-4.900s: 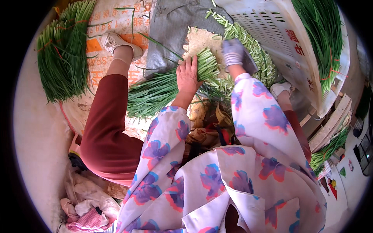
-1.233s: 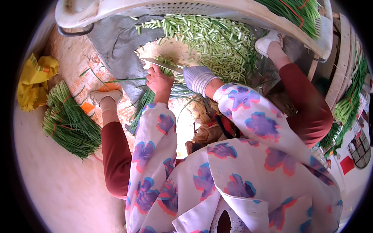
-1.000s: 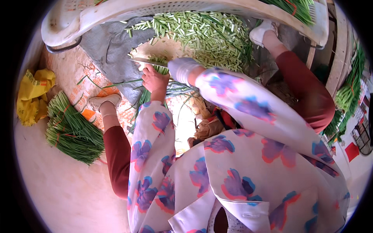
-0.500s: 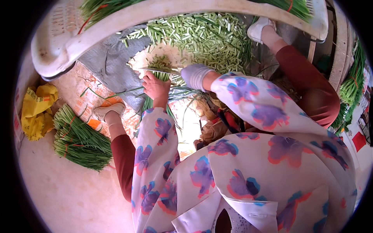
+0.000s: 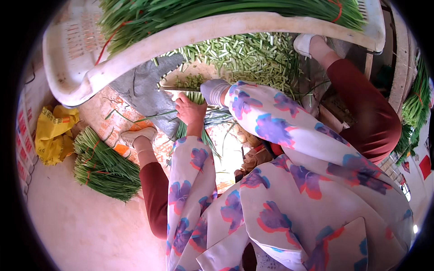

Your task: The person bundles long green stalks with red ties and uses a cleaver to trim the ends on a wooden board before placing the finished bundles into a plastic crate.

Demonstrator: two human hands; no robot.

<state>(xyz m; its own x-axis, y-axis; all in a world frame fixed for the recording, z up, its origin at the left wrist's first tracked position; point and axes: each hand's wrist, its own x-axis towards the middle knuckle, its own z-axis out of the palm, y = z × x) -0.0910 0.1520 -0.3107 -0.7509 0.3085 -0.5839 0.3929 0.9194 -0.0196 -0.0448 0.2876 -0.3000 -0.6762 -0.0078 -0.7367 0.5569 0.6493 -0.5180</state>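
Observation:
My left hand (image 5: 191, 111) is wrapped round a bunch of garlic chives (image 5: 196, 97), its fingers close to the knife. The bunch's long green leaves trail back below the hand. In a grey striped glove, my right hand (image 5: 212, 92) grips a knife (image 5: 174, 88), its handle hidden in the fist. The blade lies across the bunch just beyond my left fingers, pointing left. Short green bits (image 5: 190, 80) gather on the far side of the blade, on a pale cutting board (image 5: 199, 69). Behind them spreads a heap of cut stalk pieces (image 5: 246, 56).
A white plastic crate (image 5: 181, 39) holding tied chive bundles (image 5: 217, 12) stands at the far side. Another tied bundle (image 5: 106, 167) lies on the floor at left, beside a yellow bag (image 5: 53, 135). Grey sheeting (image 5: 142, 90) runs under the heap. More chives (image 5: 415, 104) are at far right.
My right hand and the knife have moved left, across the bunch and nearer my left hand. The whole view has shifted, showing more of the chives in the crate.

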